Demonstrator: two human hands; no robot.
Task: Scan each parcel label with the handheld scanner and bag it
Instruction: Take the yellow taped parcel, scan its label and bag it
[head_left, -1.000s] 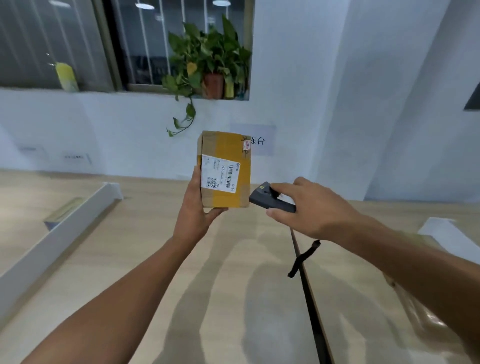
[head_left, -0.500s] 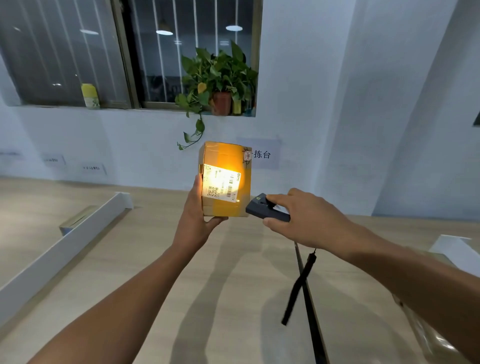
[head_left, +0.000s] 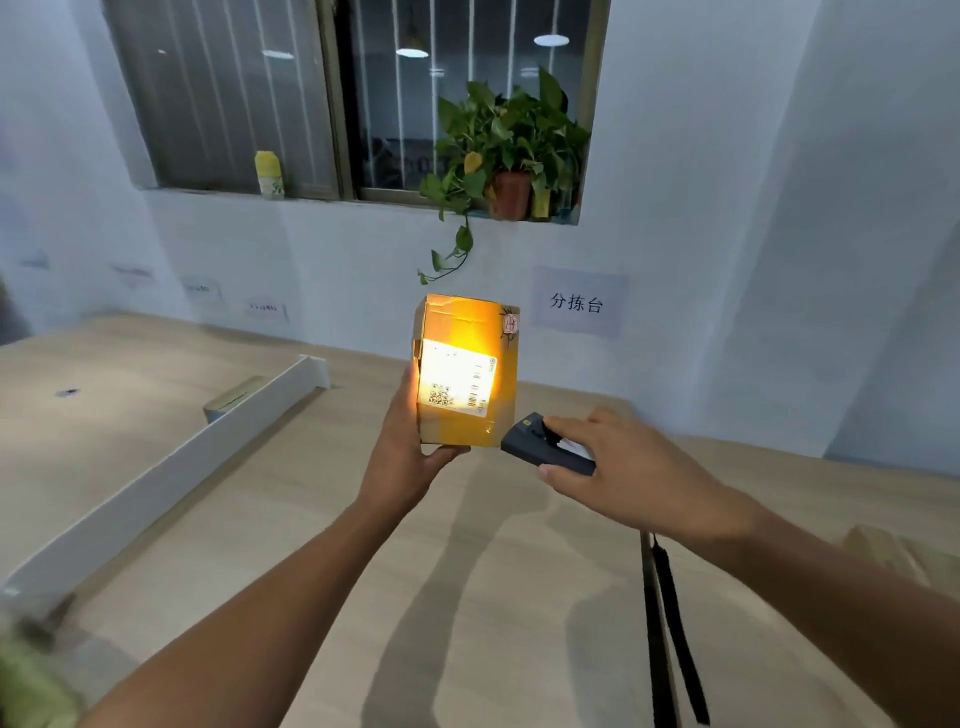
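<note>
We are reading the scene from the left. A white divider rail (head_left: 156, 483) is lying across the wooden table (head_left: 260, 545), with a small flat carton (head_left: 234, 397) sitting just behind it. Neither is being touched.

At the centre, the left hand (head_left: 402, 457) is holding the parcel (head_left: 467, 332) upright and clear of the table, in front of the far wall. The hand is wrapping the box's left side and the thumb is curling under the bottom edge. The fingertips are going out of sight behind the box. The label (head_left: 457, 387) is facing us.

The change we are recording is here. 1 second ago the label was unlit and plainly legible. 0.5 seconds ago an amber glow was falling on it. Now that glow is flooding the label and much of the front face, washing out most of the print. We are judging that the trigger is being pressed and the read is under way or just completing. The frame is not showing whether it has registered.

To the right, the scanner (head_left: 540, 447) is sitting just beside the parcel's lower right corner, its nose pointing toward the box. The right hand (head_left: 639, 478) is gripping it, with the thumb underneath and 1 finger lying along the top. A black wrist strap (head_left: 675, 623) is hanging below that wrist.

No bag is appearing in view, so we are treating the bagging of this parcel as outstanding.
</note>
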